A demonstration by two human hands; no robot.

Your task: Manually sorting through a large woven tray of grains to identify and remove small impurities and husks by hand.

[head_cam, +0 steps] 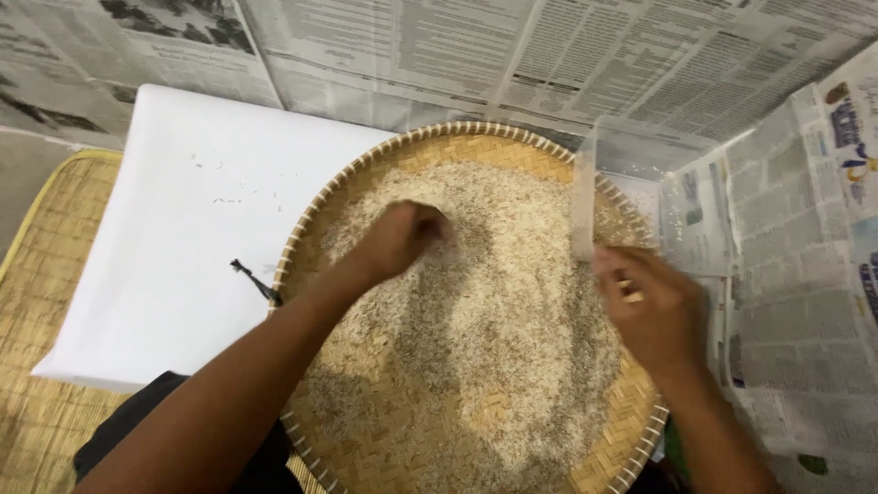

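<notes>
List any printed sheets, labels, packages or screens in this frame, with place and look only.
Newspaper sheets: spread along the top, grey text columns with black-and-white photos.
Newspaper with colour print: right of the woven tray, near the right hand, blue and yellow patches.
White sheet: left of the tray, blank.
No screens or packages.

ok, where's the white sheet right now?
Head view, left side: the white sheet lies flat beside the round woven tray of rice, partly over a mat, with newspaper beyond.
</notes>
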